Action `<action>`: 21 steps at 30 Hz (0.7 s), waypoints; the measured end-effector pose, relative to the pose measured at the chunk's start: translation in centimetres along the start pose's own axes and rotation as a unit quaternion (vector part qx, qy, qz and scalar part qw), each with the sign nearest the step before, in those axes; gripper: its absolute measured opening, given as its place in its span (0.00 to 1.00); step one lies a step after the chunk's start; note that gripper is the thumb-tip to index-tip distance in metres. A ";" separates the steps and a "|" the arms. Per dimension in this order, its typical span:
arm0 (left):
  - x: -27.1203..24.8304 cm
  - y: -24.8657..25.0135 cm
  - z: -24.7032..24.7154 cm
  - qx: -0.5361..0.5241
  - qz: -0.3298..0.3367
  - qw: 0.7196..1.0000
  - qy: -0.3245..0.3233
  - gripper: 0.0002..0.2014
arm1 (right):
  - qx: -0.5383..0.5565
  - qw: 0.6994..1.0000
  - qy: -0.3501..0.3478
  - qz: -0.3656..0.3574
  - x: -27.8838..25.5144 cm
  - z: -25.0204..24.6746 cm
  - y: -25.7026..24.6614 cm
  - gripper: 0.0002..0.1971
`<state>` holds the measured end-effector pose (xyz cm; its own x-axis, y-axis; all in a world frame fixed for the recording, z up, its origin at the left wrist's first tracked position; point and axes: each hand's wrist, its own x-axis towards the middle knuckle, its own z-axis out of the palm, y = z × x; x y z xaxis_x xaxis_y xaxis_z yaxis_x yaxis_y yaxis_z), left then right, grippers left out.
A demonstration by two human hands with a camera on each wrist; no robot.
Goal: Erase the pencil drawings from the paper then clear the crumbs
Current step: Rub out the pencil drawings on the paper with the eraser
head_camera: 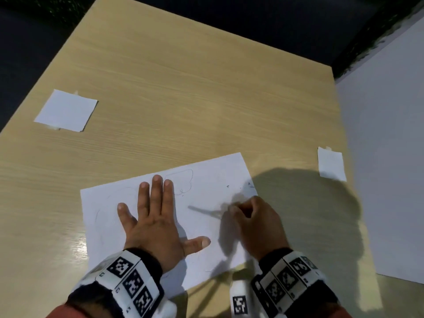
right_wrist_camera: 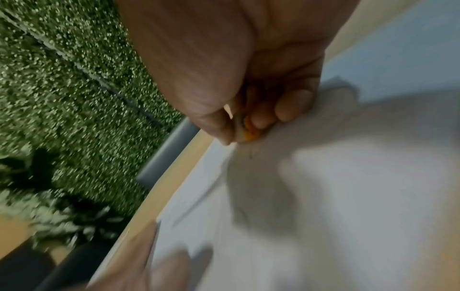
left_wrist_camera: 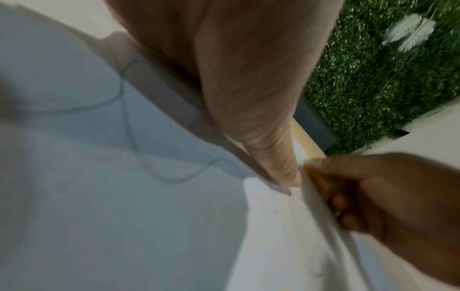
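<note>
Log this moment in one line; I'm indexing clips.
left hand flat on paper | right hand rubs eraser | pencil lines remain

Left hand (head_camera: 154, 222) flat, fingers spread — right hand (head_camera: 257, 222) curled in a tight pinching grip.

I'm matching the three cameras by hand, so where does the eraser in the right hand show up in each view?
Head: hidden inside the right hand, right of centre on the paper; only a blur at the fingertips.
Left wrist: not visible; the right hand sits at the right edge.
Right wrist: eraser, orange and whitish, upper centre, pinched at the fingertips.
Shared landmark: the paper.
</note>
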<state>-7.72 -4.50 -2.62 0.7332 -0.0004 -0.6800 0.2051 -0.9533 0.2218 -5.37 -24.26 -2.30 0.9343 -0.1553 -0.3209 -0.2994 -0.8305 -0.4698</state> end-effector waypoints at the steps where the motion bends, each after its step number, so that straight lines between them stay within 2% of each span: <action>1: -0.3 0.2 -0.3 0.000 -0.006 1.000 -0.007 0.67 | -0.007 1.000 -0.005 -0.014 -0.4 0.2 0.6 0.10; 3: -0.9 0.6 -1.0 0.011 -0.020 1.000 -0.005 0.65 | -0.021 0.998 0.010 -0.056 -0.1 0.8 1.4 0.09; 5: -1.1 1.0 -2.0 0.056 -0.018 0.997 0.045 0.58 | -0.020 0.994 0.023 -0.106 1.5 1.1 1.5 0.06; 8: 0.1 1.3 -3.0 0.075 0.044 0.992 0.091 0.46 | -0.042 0.989 -0.002 -0.144 4.0 0.7 1.1 0.04; 9: 0.8 1.1 -3.1 0.063 0.068 0.992 0.089 0.46 | -0.046 0.988 -0.004 -0.144 4.2 0.4 0.8 0.04; 11: 2.0 0.8 -2.8 0.054 0.098 0.992 0.062 0.54 | -0.041 0.986 0.002 -0.159 3.7 0.1 -0.1 0.03; 15: 2.4 0.5 -1.4 0.066 0.115 0.991 0.006 0.69 | -0.032 0.971 -0.029 -0.234 1.0 1.8 -3.0 0.11; 17: 2.4 0.6 -1.1 0.070 0.117 0.991 -0.002 0.74 | -0.027 0.975 -0.046 -0.218 0.2 3.0 -3.7 0.11; 19: 2.4 0.4 -1.1 0.071 0.118 0.990 -0.001 0.74 | -0.049 0.977 -0.019 -0.206 0.8 3.2 -2.8 0.11; 21: 2.5 0.3 -1.2 0.069 0.122 0.990 0.000 0.74 | -0.057 0.988 0.024 -0.139 2.1 2.5 -1.1 0.12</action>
<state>-5.10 -4.41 -3.41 0.7504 -0.2353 -0.6177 -0.0686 -0.9572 0.2812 -3.56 -22.36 -4.48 0.9864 0.0640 -0.1512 -0.0088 -0.8990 -0.4378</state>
